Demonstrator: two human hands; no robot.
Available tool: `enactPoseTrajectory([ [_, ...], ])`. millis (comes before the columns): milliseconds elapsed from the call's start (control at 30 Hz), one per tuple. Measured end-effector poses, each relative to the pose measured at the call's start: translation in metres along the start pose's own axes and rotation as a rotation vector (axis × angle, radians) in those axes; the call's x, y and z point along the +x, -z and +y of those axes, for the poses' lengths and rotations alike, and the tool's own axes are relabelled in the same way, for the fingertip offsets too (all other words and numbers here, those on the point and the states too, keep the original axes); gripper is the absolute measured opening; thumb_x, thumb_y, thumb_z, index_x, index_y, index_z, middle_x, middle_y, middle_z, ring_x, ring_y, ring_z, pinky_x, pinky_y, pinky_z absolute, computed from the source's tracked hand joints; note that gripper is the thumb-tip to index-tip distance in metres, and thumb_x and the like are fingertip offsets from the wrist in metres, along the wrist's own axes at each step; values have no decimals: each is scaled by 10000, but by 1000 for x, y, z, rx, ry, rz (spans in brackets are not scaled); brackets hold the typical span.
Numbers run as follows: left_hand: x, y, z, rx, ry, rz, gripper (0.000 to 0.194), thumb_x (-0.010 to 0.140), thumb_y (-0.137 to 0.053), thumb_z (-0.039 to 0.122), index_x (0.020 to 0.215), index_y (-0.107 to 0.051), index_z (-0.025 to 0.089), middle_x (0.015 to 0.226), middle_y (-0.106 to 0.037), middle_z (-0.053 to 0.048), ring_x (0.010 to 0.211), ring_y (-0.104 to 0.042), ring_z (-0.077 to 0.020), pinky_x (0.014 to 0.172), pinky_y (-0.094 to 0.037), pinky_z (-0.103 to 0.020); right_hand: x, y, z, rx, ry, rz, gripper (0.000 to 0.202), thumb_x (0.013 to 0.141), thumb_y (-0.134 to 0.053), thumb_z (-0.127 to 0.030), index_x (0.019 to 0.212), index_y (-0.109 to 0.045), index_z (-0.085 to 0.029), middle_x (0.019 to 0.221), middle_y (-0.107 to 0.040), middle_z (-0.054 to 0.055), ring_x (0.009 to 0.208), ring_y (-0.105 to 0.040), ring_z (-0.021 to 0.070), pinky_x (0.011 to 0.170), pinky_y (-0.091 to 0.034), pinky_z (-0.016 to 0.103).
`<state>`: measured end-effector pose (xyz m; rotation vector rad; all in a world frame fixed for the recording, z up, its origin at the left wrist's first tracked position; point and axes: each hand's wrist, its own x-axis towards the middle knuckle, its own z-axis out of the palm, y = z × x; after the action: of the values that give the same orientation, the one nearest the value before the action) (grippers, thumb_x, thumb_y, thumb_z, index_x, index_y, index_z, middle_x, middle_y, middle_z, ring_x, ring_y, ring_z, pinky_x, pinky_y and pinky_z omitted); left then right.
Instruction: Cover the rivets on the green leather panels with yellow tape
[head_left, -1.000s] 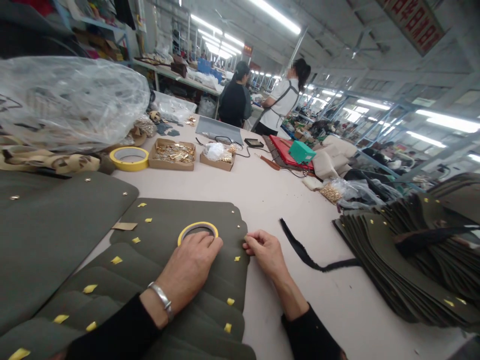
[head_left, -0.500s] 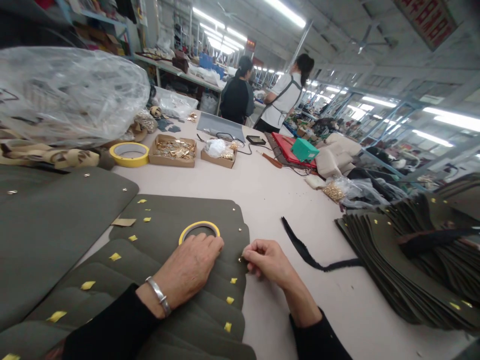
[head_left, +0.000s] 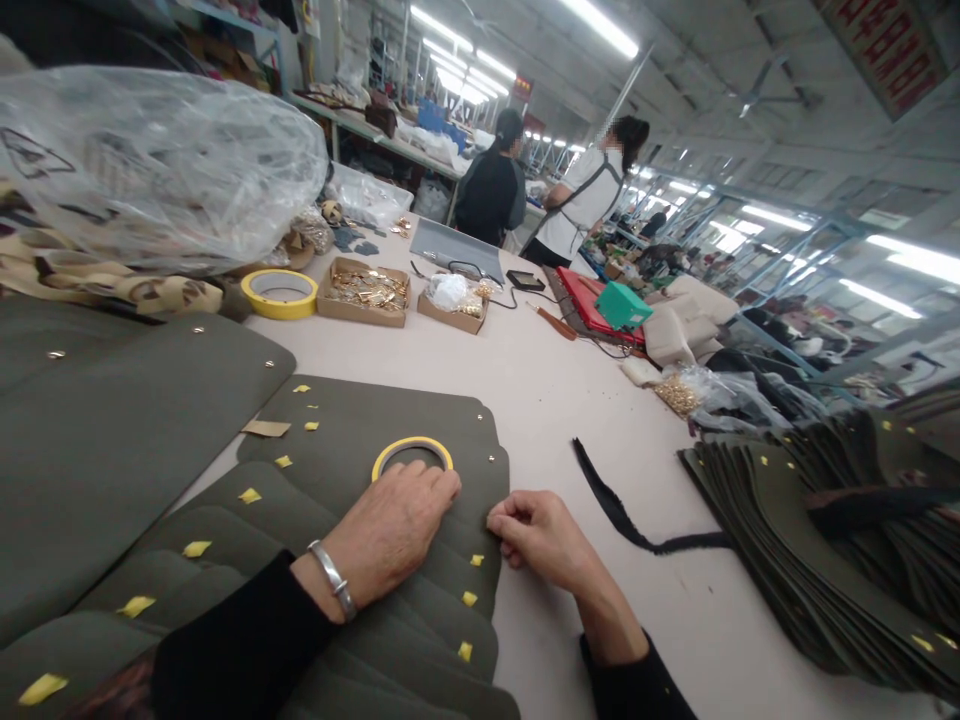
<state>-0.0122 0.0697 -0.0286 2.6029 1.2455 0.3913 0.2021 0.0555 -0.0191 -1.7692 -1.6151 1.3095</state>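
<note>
My left hand [head_left: 397,530] is closed over the near edge of a yellow tape roll [head_left: 380,462], which lies on a dark green panel [head_left: 390,405]. At the panel's right edge, my right hand [head_left: 541,535] has thumb and forefinger pinched together; whatever they hold is too small to make out. Yellow tape pieces [head_left: 469,599] dot the overlapping panels down both sides. Two small metal studs [head_left: 491,459] show near the top right corner.
Behind the panels stand another tape roll [head_left: 279,308], a box of gold metal parts [head_left: 364,318] and a smaller box [head_left: 450,318]. A black strip [head_left: 615,510] and stacked green panels [head_left: 757,540] lie rightward. Two people [head_left: 491,190] stand farther back.
The whole view has shifted slightly, so the table items appear a little to the right. My right pinch now covers the stud that showed beside it at the panel's edge.
</note>
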Motion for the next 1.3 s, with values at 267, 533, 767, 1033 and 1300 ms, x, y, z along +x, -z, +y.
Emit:
enactPoseTrajectory([
  [267,0,2,2,-8,3,-13,176,961,-370,157,952,-540,200,899,-595,-50,832,-514,-238,752,-405,-392,-1,-6,-5,-258,128,99,164,773,-530,-157,674,-660,-172,565,-629,-5,515,-559,126,485,-386,216],
  [533,2,4,1,-37,-5,15,197,982,-342,192,958,-538,193,911,-600,-53,851,-518,-227,770,-418,-378,-4,0,-3,-399,237,193,260,824,-605,-187,1084,-607,-178,573,-620,-44,540,-590,154,557,-430,245],
  [767,1,11,1,-93,-70,104,180,973,-365,160,918,-533,194,874,-602,-28,815,-510,-198,718,-401,-336,-17,10,1,-736,681,80,191,912,-475,-111,892,-650,-186,819,-656,59,734,-617,170,683,-484,264],
  [1033,-3,13,1,-120,-113,111,184,965,-370,149,888,-528,206,857,-605,-16,795,-523,-190,706,-409,-330,-3,-2,-18,-888,441,25,211,828,-518,-66,747,-678,-176,743,-696,57,675,-640,169,631,-434,241],
  [1300,-3,9,-2,-264,-111,321,216,967,-384,163,1047,-576,222,929,-698,-21,844,-668,-152,744,-521,-265,-2,-1,-27,-686,321,-24,263,696,-517,-42,502,-629,-181,494,-626,-5,462,-495,108,476,-273,232],
])
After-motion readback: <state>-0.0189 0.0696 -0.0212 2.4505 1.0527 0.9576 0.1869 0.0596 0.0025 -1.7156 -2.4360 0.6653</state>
